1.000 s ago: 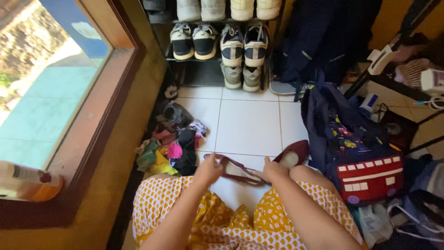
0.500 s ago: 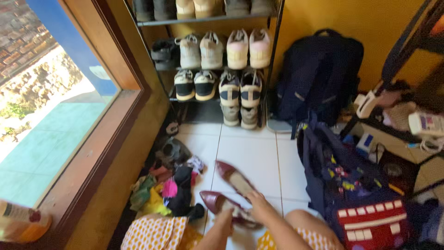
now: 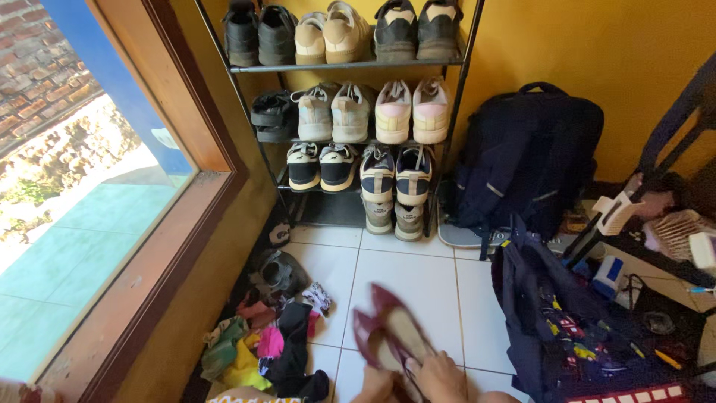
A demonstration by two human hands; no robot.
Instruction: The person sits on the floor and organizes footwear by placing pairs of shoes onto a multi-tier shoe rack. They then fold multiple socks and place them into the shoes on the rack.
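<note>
Item 1, pair of maroon flat shoes (image 3: 395,332): we hold them together at the bottom edge of the view, above the white floor tiles (image 3: 406,280), toes pointing up and away toward the shoe rack (image 3: 350,112). The two lie side by side and overlapping, beige insoles up, which we judge lets one grip carry both as a pair.

Item 2, right hand (image 3: 440,377): low in frame, knuckles up, fingers curled round the heel ends of the shoes and closed on them. Only the back of the hand and part of the wrist show.

Item 3, left hand (image 3: 377,384): just beside the right, touching the heel of the nearer shoe; mostly cut off by the frame, so we cannot tell whether it grips or merely steadies.

Item 4, shoe rack: black metal shelves against the yellow wall, pairs of sneakers set toes outward, each pair kept together.

Item 5, heap of socks and cloths (image 3: 268,347): loose on the floor to our left, by the window frame (image 3: 186,224).

Item 6, dark backpack (image 3: 526,157): upright, leaning on the wall right of the rack.

Item 7, patterned blue bag (image 3: 567,321): slumped on the floor to our right, near the shoes but apart from them.
</note>
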